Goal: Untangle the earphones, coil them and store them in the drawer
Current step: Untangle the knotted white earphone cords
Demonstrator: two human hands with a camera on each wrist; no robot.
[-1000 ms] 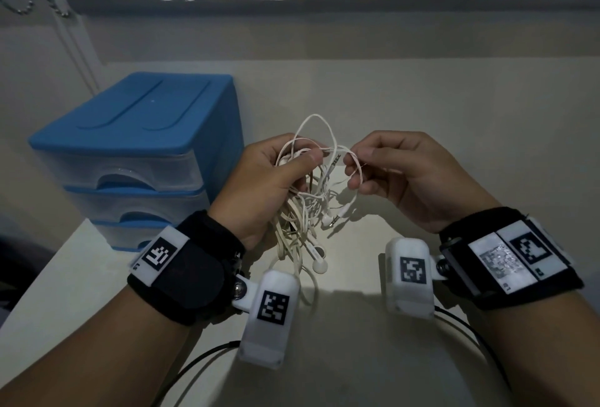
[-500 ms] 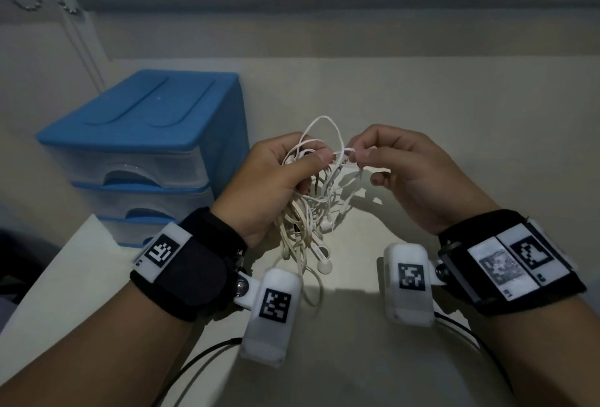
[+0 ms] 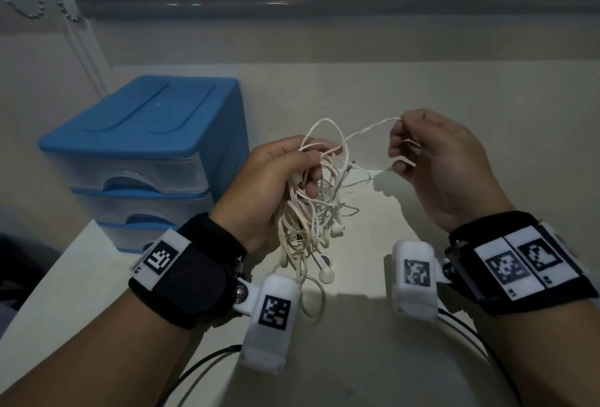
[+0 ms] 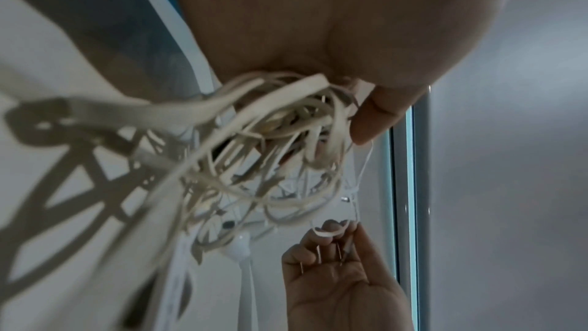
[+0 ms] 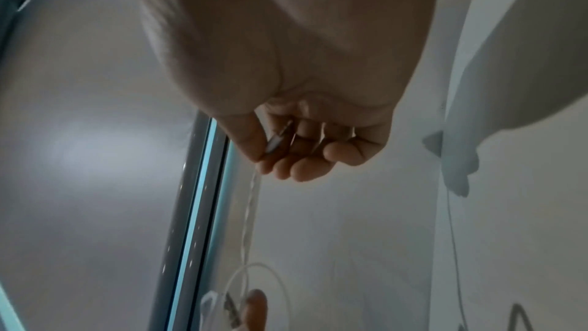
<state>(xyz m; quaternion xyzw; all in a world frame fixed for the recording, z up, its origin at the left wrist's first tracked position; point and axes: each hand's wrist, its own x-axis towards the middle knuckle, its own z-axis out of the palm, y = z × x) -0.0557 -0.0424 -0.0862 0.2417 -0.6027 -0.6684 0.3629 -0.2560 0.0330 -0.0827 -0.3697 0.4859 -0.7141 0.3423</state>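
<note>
Head view looks down; wrist views look up close, sharing earphones (image 3: 311,211).

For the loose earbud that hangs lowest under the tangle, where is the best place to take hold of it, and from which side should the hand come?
Probably by its short stem, just above the round head of the lowest earbud, coming from the right, where the right hand is. It dangles free below the tangle of earphones that the left hand holds, so a two-finger pinch fits there. The round head itself would likely slip.

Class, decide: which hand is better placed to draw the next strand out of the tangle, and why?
Right hand: it already pinches a strand pulled clear, while the left hand grips the earphones bundle, anchoring it.
</note>
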